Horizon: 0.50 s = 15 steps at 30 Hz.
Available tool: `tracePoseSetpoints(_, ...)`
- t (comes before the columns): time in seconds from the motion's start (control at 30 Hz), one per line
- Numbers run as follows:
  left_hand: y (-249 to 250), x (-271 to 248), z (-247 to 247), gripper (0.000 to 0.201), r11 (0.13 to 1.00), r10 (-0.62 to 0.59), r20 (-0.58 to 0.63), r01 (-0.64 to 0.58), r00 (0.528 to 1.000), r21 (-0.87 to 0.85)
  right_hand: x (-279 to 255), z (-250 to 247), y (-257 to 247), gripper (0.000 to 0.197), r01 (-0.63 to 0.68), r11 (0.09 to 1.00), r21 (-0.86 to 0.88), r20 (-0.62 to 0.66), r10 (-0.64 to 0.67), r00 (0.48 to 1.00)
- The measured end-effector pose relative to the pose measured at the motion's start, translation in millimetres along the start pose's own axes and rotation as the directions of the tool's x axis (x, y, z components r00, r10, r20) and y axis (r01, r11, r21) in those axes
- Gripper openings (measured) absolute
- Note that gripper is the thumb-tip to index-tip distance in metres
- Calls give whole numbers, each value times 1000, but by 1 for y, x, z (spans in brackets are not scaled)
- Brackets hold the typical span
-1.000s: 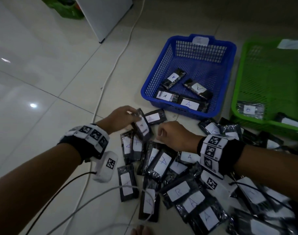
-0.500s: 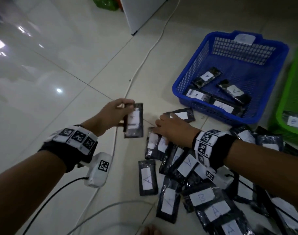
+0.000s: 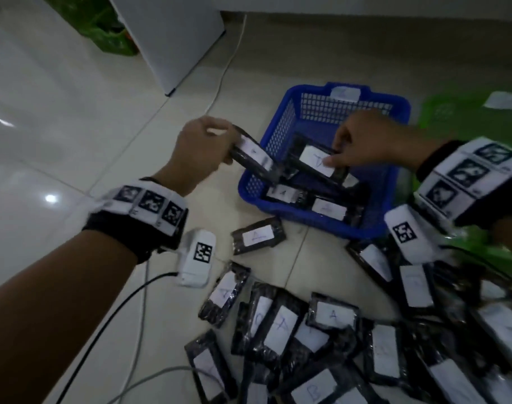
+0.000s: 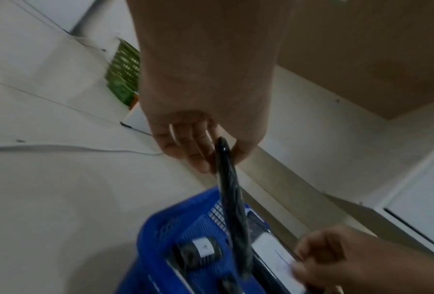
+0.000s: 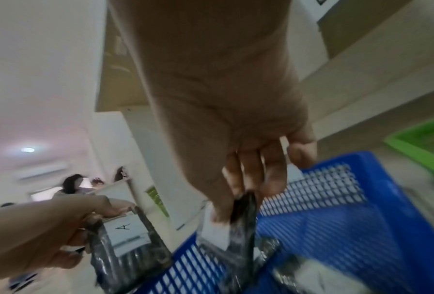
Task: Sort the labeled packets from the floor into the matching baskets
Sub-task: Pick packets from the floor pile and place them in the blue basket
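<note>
My left hand (image 3: 203, 144) pinches a black packet labelled A (image 3: 253, 154) (image 5: 125, 244) by one end, held over the near-left rim of the blue basket (image 3: 250, 188). My right hand (image 3: 362, 141) pinches a second black packet with a white label (image 3: 316, 160) above the inside of that basket. In the left wrist view the left hand's packet (image 4: 232, 201) is seen edge-on between fingers and thumb, above the blue basket (image 4: 160, 236). Several A packets (image 3: 327, 208) lie in the basket. Many labelled packets (image 3: 332, 314) are heaped on the floor in front.
A green basket (image 3: 453, 110) stands right of the blue one. One packet (image 3: 257, 236) lies alone before the blue basket. A white cable (image 3: 222, 71) runs along the tiled floor toward a white cabinet (image 3: 173, 33). Wrist-camera cables (image 3: 117, 313) trail near my left arm.
Both hands rose from the floor pile and moved to the blue basket, each carrying a packet. The right hand picked its packet up in that time; the view shifted upward.
</note>
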<state>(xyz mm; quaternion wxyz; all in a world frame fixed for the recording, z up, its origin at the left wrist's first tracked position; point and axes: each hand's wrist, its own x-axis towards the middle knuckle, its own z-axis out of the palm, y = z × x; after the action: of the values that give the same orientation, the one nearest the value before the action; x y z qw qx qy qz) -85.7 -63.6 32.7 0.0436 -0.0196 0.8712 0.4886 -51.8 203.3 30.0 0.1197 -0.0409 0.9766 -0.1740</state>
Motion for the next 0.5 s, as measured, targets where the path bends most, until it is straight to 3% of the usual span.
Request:
tracePoseSetpoints(0.13, -10, 2, 48, 21, 958, 63, 21, -67, 998, 278, 10, 25, 30, 42, -172, 978, 119, -111, 186, 976)
tracePoseSetpoints(0.23, -23, 5, 75, 23, 895, 123, -7, -108, 992, 432, 16, 46, 34, 41, -216, 959, 184, -122, 241, 963)
tracePoseSetpoints(0.3, -33, 8, 84, 23, 853, 106, 49, -116, 993, 508, 14, 60, 30, 41, -228, 963, 143, -130, 247, 960)
tracePoseSetpoints(0.4, -47, 6, 80, 28, 806, 174, 110, -205, 979, 555, 3, 74, 25, 33, -203, 976, -79, -174, 187, 967)
tracePoseSetpoints(0.5, -49, -12, 58, 29, 781, 371, 7, -316, 929, 538, -8, 75, 6, 23, -47, 946, -322, -278, -47, 959)
